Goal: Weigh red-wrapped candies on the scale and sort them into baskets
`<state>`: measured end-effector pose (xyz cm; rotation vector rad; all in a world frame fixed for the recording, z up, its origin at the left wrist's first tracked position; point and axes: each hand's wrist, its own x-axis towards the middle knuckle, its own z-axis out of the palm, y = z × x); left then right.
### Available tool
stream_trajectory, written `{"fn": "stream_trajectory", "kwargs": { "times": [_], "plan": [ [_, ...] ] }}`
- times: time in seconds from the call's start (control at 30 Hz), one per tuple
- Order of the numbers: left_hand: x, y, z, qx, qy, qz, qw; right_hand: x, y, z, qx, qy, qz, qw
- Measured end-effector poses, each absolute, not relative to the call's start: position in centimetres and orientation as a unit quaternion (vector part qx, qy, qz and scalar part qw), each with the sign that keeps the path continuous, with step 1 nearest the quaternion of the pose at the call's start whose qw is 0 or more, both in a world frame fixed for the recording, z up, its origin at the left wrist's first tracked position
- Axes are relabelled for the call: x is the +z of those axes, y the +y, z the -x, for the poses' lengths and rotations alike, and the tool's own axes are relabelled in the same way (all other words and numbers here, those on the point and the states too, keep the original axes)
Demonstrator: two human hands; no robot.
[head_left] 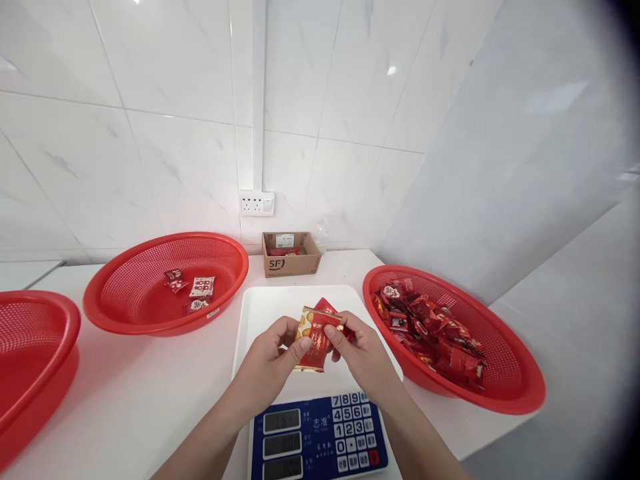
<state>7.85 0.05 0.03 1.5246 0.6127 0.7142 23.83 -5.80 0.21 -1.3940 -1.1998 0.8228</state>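
Note:
Both of my hands meet above the white pan [255, 327] of a digital scale. Between them is a red and gold snack packet [318, 340] with round biscuit-like pictures on one side. My left hand [273, 357] pinches its left edge, thumb on the front. My right hand [357, 343] grips its right side, also thumb on top. Behind this packet another red packet [326, 305] shows, partly hidden; it seems to lie in the right fingers. Below my hands is the scale's blue keypad panel [320, 433], its displays too faint to read.
On the right, a red plastic basket [515, 373] holds many red packets [440, 330]. A red basket [125, 293] at the left holds several small packets [202, 287]. Another red basket [35, 353] is cut off at the left edge. Behind the scale stands a cardboard box [293, 267] with red packets inside.

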Motion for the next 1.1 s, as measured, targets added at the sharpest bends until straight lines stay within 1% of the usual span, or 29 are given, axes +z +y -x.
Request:
{"fn": "stream_trajectory", "kwargs": {
  "times": [0.2,0.33,0.47,0.6,0.7,0.83,0.93,1.1],
  "plan": [
    [-0.1,0.3,-7.8,0.357,0.292,-0.644,0.610,0.0,-6.1,-23.3,0.397,-0.548,0.549,0.491],
    [-0.2,0.6,-7.9,0.350,0.278,-0.649,0.615,-0.2,-5.9,-22.8,0.383,-0.546,0.572,0.477],
    [0.0,0.7,-7.6,0.323,0.292,-0.682,0.588,0.0,-5.7,-22.6,0.358,-0.544,0.581,0.488],
    [0.2,0.6,-7.5,0.305,0.306,-0.705,0.562,0.2,-5.5,-22.5,0.358,-0.529,0.580,0.506],
    [0.2,0.5,-7.5,0.318,0.308,-0.699,0.562,0.2,-5.5,-22.4,0.360,-0.528,0.572,0.514],
    [0.2,0.4,-7.7,0.339,0.320,-0.686,0.559,0.0,-5.6,-22.3,0.373,-0.531,0.575,0.498],
    [0.1,0.4,-7.6,0.325,0.318,-0.688,0.565,-0.1,-5.7,-22.3,0.376,-0.523,0.587,0.490],
    [0.4,0.3,-7.5,0.305,0.284,-0.695,0.586,-0.1,-5.7,-22.2,0.361,-0.523,0.583,0.506]
  ]
}}
